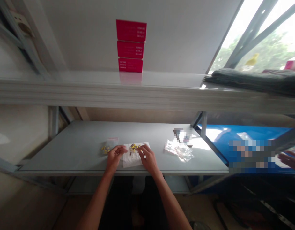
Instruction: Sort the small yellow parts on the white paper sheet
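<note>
A pile of small yellow and dark pieces [133, 147], too small to name, lies on a white sheet [133, 160] near the table's front edge. My left hand [115, 156] is at the sheet's left edge, its fingertips pinched together beside the pile; a pale, shiny bit shows at them, but I cannot make it out. From the right, my right hand [148, 156] reaches over the sheet, thumb and fingers closed at the pile's right side. What it grips is hidden. Just left of my left hand lies a small clear bag [105, 148] with yellow pieces inside.
Clear plastic bags [179, 150] lie on the grey table [73, 153] to the right, with a blurred-out item behind them. Three red boxes [130, 49] are stacked on the shelf [166, 80] above. Another person's hand [291, 159] is at the blue table [215, 140].
</note>
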`<state>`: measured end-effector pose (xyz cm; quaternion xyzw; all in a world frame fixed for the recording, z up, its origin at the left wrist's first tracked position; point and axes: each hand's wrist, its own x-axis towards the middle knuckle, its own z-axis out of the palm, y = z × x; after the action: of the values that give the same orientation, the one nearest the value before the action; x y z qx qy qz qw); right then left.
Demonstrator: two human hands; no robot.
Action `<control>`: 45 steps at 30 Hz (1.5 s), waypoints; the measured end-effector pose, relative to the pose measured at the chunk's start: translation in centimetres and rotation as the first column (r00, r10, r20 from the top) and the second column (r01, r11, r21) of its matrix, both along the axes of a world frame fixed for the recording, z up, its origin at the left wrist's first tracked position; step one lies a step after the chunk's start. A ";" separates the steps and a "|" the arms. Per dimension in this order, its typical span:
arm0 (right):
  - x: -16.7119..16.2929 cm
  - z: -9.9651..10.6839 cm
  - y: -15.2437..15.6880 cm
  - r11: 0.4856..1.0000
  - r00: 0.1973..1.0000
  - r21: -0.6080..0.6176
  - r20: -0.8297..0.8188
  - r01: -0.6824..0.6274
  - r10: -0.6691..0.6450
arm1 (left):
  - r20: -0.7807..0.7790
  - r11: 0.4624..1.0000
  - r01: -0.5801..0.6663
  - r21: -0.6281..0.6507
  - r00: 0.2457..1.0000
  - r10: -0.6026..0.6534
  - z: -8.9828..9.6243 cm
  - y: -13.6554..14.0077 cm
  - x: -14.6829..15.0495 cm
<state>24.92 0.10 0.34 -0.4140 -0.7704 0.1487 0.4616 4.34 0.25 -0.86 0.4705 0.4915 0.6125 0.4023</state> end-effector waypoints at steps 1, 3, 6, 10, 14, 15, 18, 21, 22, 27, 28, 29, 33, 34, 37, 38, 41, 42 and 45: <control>0.0 -0.1 0.0 0.999 0.999 -0.005 0.002 0.032 -0.032 | 0.054 0.999 -0.035 0.012 0.998 0.035 0.1 -0.1 0.0; 0.0 -0.4 0.2 0.995 0.994 -0.005 0.042 0.102 -0.101 | 0.115 0.995 -0.091 0.038 0.990 0.086 0.3 -0.2 0.0; -0.1 -0.8 0.5 0.989 0.973 0.009 0.178 0.150 -0.150 | 0.096 0.996 -0.088 0.026 0.992 0.085 0.1 -0.2 -0.1; -0.2 -1.4 1.0 0.989 0.950 0.011 0.277 0.148 -0.145 | -0.002 0.998 -0.052 -0.020 0.999 0.052 -0.6 -0.1 -0.3; -0.3 -1.7 1.3 0.989 0.958 0.021 0.246 0.147 -0.148 | -0.124 0.997 0.061 -0.047 0.990 -0.066 -0.8 0.0 -0.3; -0.3 -1.6 1.2 0.989 0.964 0.026 0.221 0.144 -0.146 | -0.176 0.994 0.096 -0.050 0.979 -0.103 -0.7 0.0 -0.3; -0.1 -1.1 1.0 0.997 0.995 0.010 0.070 0.072 -0.073 | -0.319 0.986 0.163 -0.046 0.933 -0.169 -0.1 -0.1 0.0; -0.1 -0.5 0.7 0.991 0.991 -0.073 -0.080 -0.110 0.104 | -0.372 0.983 0.184 -0.024 0.911 -0.179 0.2 -0.1 0.3; -0.1 -0.3 0.7 0.982 0.983 -0.096 -0.100 -0.165 0.155 | -0.382 0.981 0.194 -0.019 0.905 -0.187 0.3 -0.1 0.3; -0.2 0.0 0.6 0.964 0.972 -0.142 -0.094 -0.226 0.214 | -0.426 0.970 0.243 -0.029 0.875 -0.231 0.2 0.0 0.5; -0.2 0.0 0.5 0.963 0.975 -0.162 -0.095 -0.213 0.200 | -0.428 0.968 0.249 -0.033 0.872 -0.239 0.2 0.0 0.5; -0.2 0.0 0.5 0.962 0.977 -0.184 -0.096 -0.203 0.188 | -0.425 0.967 0.252 -0.035 0.872 -0.242 0.2 0.0 0.5; 0.1 0.0 0.4 0.960 0.982 -0.218 -0.113 -0.175 0.153 | -0.361 0.974 0.226 -0.033 0.906 -0.222 0.3 -0.1 0.6; 0.1 -0.1 0.4 0.969 0.985 -0.203 -0.127 -0.138 0.114 | -0.335 0.978 0.206 -0.028 0.920 -0.203 0.3 -0.1 0.6; 0.2 -0.3 0.5 0.991 0.988 -0.118 -0.134 0.061 -0.077 | -0.284 0.990 0.139 0.006 0.950 -0.131 0.3 -0.2 0.4; 0.2 -0.4 0.6 0.988 0.986 -0.088 -0.103 0.125 -0.134 | -0.291 0.993 0.120 0.019 0.951 -0.109 0.3 -0.2 0.4; 0.0 -0.9 0.9 0.968 0.968 -0.046 0.063 0.247 -0.244 | -0.376 0.995 0.083 0.045 0.925 -0.060 0.2 -0.2 0.1; -0.1 -1.0 0.9 0.961 0.958 -0.048 0.112 0.271 -0.265 | -0.403 0.996 0.075 0.047 0.914 -0.050 0.2 -0.2 0.0; -0.3 -1.3 1.1 0.951 0.939 -0.070 0.196 0.301 -0.283 | -0.428 0.996 0.071 0.051 0.903 -0.043 0.3 -0.2 0.0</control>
<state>24.67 1.19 -1.00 -0.5580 -0.7313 0.0776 0.3844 4.38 0.01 -0.59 0.6202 0.5332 0.4986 0.2872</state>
